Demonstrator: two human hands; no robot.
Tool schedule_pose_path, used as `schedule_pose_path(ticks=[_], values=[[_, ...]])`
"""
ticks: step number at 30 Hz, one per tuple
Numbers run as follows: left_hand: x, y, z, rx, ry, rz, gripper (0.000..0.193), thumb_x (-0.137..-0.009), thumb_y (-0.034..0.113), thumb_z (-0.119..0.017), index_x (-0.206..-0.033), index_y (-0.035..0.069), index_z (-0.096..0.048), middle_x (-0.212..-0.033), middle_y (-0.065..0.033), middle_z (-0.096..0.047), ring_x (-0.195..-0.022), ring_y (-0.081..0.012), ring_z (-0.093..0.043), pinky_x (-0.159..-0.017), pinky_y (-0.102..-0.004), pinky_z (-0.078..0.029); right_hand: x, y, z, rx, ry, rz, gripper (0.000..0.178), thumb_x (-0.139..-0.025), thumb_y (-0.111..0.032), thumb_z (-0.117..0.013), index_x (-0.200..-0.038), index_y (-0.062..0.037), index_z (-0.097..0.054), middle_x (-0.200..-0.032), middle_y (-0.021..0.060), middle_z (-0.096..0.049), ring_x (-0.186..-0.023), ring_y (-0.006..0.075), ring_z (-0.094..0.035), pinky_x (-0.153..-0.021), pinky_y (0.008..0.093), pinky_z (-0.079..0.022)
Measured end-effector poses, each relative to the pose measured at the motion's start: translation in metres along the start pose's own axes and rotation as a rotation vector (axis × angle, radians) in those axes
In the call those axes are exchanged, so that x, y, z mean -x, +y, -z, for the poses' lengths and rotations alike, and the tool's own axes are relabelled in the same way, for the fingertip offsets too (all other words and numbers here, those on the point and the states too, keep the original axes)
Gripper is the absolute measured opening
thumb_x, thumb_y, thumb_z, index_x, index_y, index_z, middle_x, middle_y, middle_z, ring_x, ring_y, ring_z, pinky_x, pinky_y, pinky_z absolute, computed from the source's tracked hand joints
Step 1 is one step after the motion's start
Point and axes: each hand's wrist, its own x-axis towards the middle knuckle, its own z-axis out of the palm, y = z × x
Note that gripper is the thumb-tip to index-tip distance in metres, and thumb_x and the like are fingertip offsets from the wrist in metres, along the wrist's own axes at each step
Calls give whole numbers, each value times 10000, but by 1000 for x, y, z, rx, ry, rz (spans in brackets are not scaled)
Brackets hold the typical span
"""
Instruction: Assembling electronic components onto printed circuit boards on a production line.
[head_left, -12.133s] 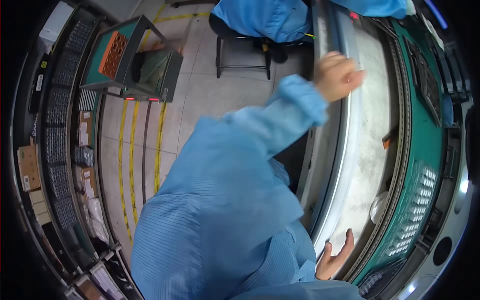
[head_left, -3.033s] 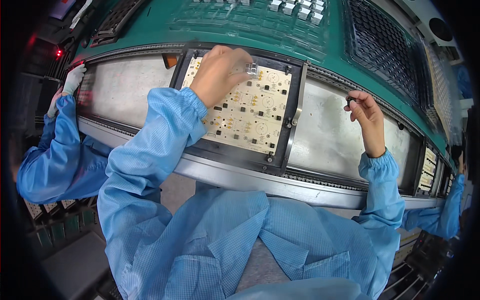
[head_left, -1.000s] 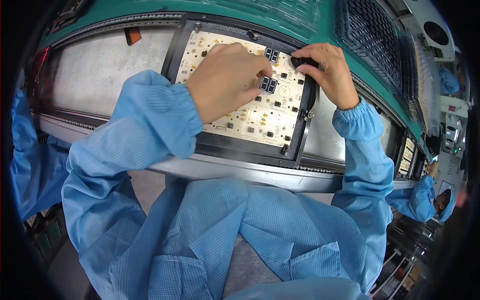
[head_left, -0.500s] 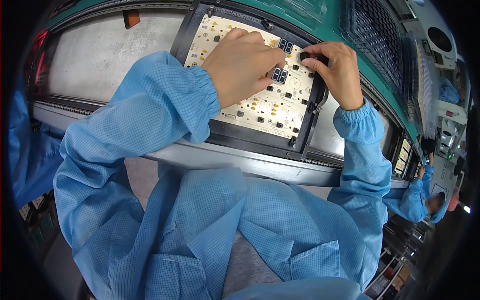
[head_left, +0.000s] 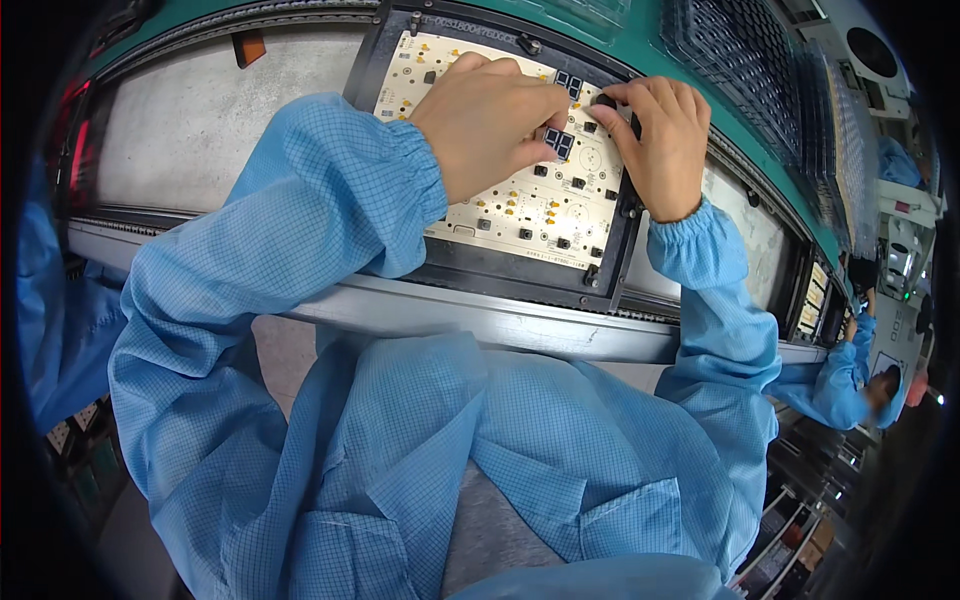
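Note:
A cream circuit board (head_left: 490,215) with small yellow and black components lies in a black carrier frame (head_left: 470,280). My left hand (head_left: 485,120) arches over the board's upper middle, thumb and fingers pinching a two-digit seven-segment display (head_left: 558,144) at or just above the surface; contact with the board cannot be made out. Another such display (head_left: 568,84) sits farther back on the board. By the board's far right corner, my right hand (head_left: 660,135) is closed, its thumb and forefinger on a small round black part (head_left: 604,101). Whether that part is loose or fixed is unclear.
The carrier rests on a conveyor with a metal front rail (head_left: 480,318). Small clamps (head_left: 528,43) line the frame. Behind stand clear plastic trays (head_left: 595,12) and stacked black trays (head_left: 740,65) on a green surface. Another person in blue (head_left: 840,390) works at far right.
The view has shifted slightly. My right wrist has swung a little leftward, with the fingers still on the round black part. My left hand keeps its pinch on the display.

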Motion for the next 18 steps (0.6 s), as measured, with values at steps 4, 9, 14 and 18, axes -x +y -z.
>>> schedule_pose_path(ticks=[4, 9, 14, 18], values=[[-32, 2, 15, -12, -241, 107, 192, -754, 220, -690, -883, 111, -597, -777, -16, -619, -832, -206, -572, -840, -360, -357, -7, 13, 5, -2, -135, -6, 245, -745, -273, -690, -895, -82, -658, -832, 41, -577, -878, 246, -525, -855, 369, -356], [-65, 20, 4, -265, -241, -89, 251, -668, 163, -748, -867, 90, -614, -775, -45, -635, -797, -246, -608, -776, -365, -425, -8, 25, 12, -125, -47, -31, 193, -776, -212, -666, -918, -82, -666, -914, 56, -593, -928, 254, -522, -867, 377, -349], [-109, 26, 25, -289, -655, 135, 340, -593, 136, -811, -869, 51, -632, -844, -106, -659, -813, -247, -641, -654, -362, -505, -10, 71, 35, -257, 15, -149, 189, -814, -172, -648, -967, -63, -661, -912, 68, -644, -871, 219, -577, -786, 311, -425], [-108, 1, 21, -91, -616, 207, 289, -617, 131, -809, -832, 40, -638, -816, -116, -650, -781, -240, -637, -646, -344, -494, -13, 139, 40, -670, 145, -654, 244, -862, -157, -609, -1057, -12, -635, -1029, 70, -648, -885, 119, -590, -797, 243, -453]])
